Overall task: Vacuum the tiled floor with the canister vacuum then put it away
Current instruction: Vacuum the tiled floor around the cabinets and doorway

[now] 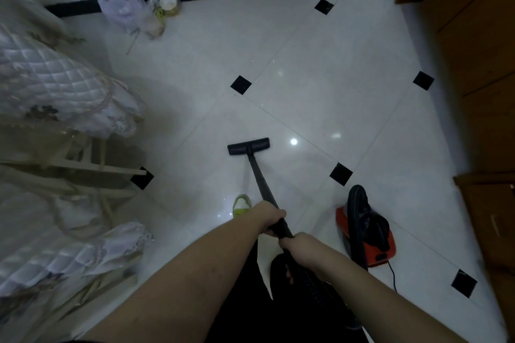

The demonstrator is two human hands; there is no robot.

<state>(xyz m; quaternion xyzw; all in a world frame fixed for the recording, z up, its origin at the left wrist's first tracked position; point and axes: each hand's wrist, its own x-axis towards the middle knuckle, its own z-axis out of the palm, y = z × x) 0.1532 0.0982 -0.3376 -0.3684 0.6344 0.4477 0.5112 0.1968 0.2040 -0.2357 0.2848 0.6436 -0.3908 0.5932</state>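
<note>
White tiled floor [306, 86] with small black diamond insets, dim light, glare spots near centre. Dark skirting along the far wall, wooden furniture [479, 58] down the right side, chairs with quilted covers [50, 81] on the left.

Both hands are on the vacuum wand [257, 175]. Left hand [271, 216] is wrapped round the black tube further down, right hand [292, 243] grips it just behind, where the ribbed hose [312, 284] starts. Fingers of both are curled tight around it.

Floor head [249, 146] sits flat on the tile, roughly mid-room, straight ahead of the person. Canister [366, 234], red and black, is on the floor just right of the hands, its power cord [393, 276] trailing off toward the lower right.

Progress: looks like mid-vacuuming. Can't judge from the tile which areas are already covered; no visible dirt either way. The far strip by the wall probably needs a pass, and plastic bags [125, 8] plus some clutter sit in that corner, so the head will have to work around them. A green-and-white shoe [241, 205] is on the floor just left of the wand.

Left to do: finish the floor and stow the unit. Nothing of the put-away step has started.
</note>
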